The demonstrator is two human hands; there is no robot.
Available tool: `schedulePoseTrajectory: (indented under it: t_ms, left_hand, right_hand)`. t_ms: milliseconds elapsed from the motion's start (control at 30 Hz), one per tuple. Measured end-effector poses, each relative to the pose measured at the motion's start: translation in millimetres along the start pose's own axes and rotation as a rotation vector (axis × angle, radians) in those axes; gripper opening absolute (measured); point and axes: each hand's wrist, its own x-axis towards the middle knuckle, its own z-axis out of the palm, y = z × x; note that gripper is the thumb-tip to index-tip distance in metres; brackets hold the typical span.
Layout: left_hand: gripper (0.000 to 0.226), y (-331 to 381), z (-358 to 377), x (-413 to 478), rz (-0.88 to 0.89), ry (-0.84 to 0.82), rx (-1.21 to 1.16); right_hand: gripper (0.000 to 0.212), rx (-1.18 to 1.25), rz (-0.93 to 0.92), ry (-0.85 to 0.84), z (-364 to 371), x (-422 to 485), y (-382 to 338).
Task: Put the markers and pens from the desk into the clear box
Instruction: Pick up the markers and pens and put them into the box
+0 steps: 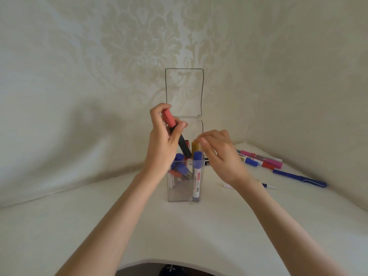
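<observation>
Clear box (184,188) stands upright mid-desk (99,226), hinged lid (184,92) swung up and open behind it. All positions below taken from the box.

My left hand (162,144) is raised over the box's left rim, forearm rising steeply from the near desk edge. Fingers and thumb are closed around a red-capped marker (175,132) with a black barrel, cap end up, barrel slanting down into the mouth of the box.

My right hand (221,154) hovers at the box's upper right, wrist cocked, fingers loosely curled. Fingertips sit at the top of a yellow-capped marker (195,146) standing inside the box; cannot tell whether they pinch it or only touch.

Count inside the box: one blue-capped white marker (197,176) upright at the front right corner, the yellow-capped one behind it, and a jumble of blue and red markers (180,170) at the left, too overlapped to count.

Count on the desk, right of the box: a cluster of markers (260,160) with pink, red and blue caps, roughly four; nearer me one long blue pen (298,178); and one thin white pen (267,185), partly hidden under my right wrist.
</observation>
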Motion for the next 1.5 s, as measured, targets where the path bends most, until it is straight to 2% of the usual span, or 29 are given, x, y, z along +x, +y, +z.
schedulePoseTrajectory:
  t_ms: [167,267,300,467,600,667,733,800,867,1000,1100,1200,1367,1500]
  left_hand:
    - [0.017,-13,9,-5,-0.061,-0.139,0.362]
    - [0.049,-26,-1,-16,0.159,-0.227,0.788]
    - [0.054,-31,-5,-19,0.205,-0.234,0.882]
    - [0.062,-40,-19,-25,0.16,-0.382,0.983]
    - [0.086,-25,-17,-15,0.053,-0.566,1.072]
    - [0.095,-26,-19,-18,0.061,-0.596,1.121]
    - [0.08,-33,-21,-33,0.144,-0.468,1.07]
    - [0.045,-37,-21,-56,0.256,-0.231,0.888]
    - [0.023,-33,-9,-78,0.324,-0.143,0.703]
    - [0.019,-28,42,-93,0.359,-0.383,0.584]
    - [0.025,-33,85,-88,0.233,-0.541,0.493]
    - [0.028,-38,128,-79,0.025,-0.678,0.415]
    - [0.026,-72,193,-45,-0.13,-0.744,0.324]
    - [0.038,-102,232,-22,-0.114,-0.759,0.42]
  right_hand:
    - [0.04,0.029,0.032,0.098,-4,-5,7]
    - [0.035,0.041,0.054,0.12,-6,-6,9]
    - [0.034,0.046,0.064,0.121,-6,-7,9]
    - [0.03,0.069,0.096,0.099,2,-11,10]
    - [0.022,0.111,0.129,0.072,10,-16,10]
    - [0.021,0.127,0.14,0.068,9,-18,10]
    - [0.021,0.129,0.158,0.059,6,-22,12]
    - [0.021,0.11,0.203,0.056,0,-29,21]
    - [0.02,0.074,0.26,0.051,-10,-41,37]
    - [0.017,-0.025,0.381,0.006,-34,-70,80]
    - [0.019,-0.097,0.49,-0.003,-60,-91,112]
    - [0.023,-0.23,0.583,0.039,-84,-110,149]
    - [0.037,-0.461,0.718,-0.025,-101,-122,203]
    - [0.039,-0.601,0.772,-0.059,-93,-120,221]
